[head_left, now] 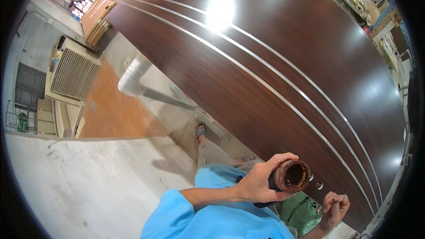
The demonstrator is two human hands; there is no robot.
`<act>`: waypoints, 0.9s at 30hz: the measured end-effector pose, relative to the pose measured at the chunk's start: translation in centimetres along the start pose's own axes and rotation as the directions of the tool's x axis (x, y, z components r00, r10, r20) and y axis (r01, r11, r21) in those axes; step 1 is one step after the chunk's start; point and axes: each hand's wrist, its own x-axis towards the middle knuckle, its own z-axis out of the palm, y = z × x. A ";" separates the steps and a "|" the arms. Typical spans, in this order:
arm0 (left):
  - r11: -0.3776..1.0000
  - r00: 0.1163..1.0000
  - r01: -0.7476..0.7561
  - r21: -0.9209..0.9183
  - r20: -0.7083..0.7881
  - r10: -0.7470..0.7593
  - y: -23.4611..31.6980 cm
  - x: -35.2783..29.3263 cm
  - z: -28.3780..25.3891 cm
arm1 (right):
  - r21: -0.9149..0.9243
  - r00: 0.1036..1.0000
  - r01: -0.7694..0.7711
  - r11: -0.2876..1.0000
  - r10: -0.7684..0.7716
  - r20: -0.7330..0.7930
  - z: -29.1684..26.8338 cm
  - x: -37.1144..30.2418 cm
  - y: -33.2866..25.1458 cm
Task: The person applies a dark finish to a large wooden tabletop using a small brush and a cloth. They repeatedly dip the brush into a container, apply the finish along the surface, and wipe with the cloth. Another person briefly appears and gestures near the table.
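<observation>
My left hand [261, 179] is wrapped round a small dark jar [292, 177], whose open mouth faces up. Reddish-brown stains coat its rim, and dark brown stuff shows inside. Close by, my right hand [335, 207] is closed with its fingers curled in; what it holds, if anything, is hidden. Both hands are at the near edge of a large dark brown wood-grain door panel [265, 119] with three thin silvery strips running lengthwise. A round hole [319, 185] in the panel lies between the jar and my right hand.
Under the panel is a support wrapped in clear plastic [133, 77]. A beige unit with a grid front [75, 74] stands at the left, near stacked brown boards [95, 20]. A pale wall [88, 172] rises behind me. Green sacking [301, 214] lies below the panel's edge.
</observation>
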 end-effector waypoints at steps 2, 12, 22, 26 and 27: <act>1.000 1.000 0.005 -0.014 -0.023 -0.006 -0.6 -0.4 1.7 | 0.051 0.999 -0.041 0.998 0.040 0.031 -1.4 0.1 0.5; 0.999 0.999 -0.034 0.039 -0.031 0.035 0.4 0.4 6.6 | -0.174 0.988 -0.004 0.985 -0.023 -0.154 -4.3 0.2 -1.6; 0.995 0.991 0.033 0.097 0.127 -0.046 4.3 -0.1 3.7 | -0.503 0.947 0.090 0.859 -0.230 -0.224 2.2 -2.5 -6.8; 0.979 0.982 -0.051 0.197 0.188 0.013 5.9 -0.7 1.2 | -0.726 0.889 0.163 0.668 -0.418 -0.185 9.8 -3.1 -11.2; 0.978 0.976 -0.032 0.208 0.218 -0.014 6.3 -1.0 0.5 | -0.726 0.880 0.176 0.664 -0.437 -0.186 11.8 -3.3 -12.2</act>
